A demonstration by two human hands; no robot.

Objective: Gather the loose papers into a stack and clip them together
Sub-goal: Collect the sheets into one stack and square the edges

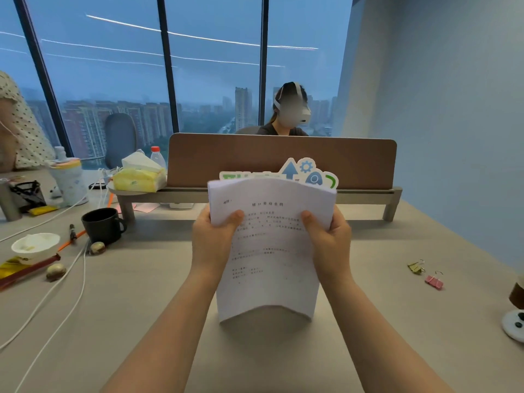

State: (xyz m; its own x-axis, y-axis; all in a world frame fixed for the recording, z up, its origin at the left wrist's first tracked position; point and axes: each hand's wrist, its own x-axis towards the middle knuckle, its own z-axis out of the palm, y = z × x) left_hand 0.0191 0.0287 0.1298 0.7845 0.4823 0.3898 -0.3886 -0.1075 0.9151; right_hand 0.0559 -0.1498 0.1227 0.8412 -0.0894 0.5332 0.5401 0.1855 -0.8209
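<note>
A stack of white printed papers (269, 251) stands upright on its lower edge on the beige desk (382, 307), bowed slightly toward me. My left hand (212, 239) grips its left side and my right hand (329, 236) grips its right side, thumbs on the front sheet. Two binder clips lie on the desk to the right, apart from the papers: an olive one (415, 267) and a pink one (433, 281).
A black mug (103, 224), a white bowl (35, 246), white cables (65, 285), a tissue pack (139, 178) and bottles crowd the left. A brown divider (280, 160) on a shelf stands behind the papers. A person sits beyond it. A white base (513, 324) is at right.
</note>
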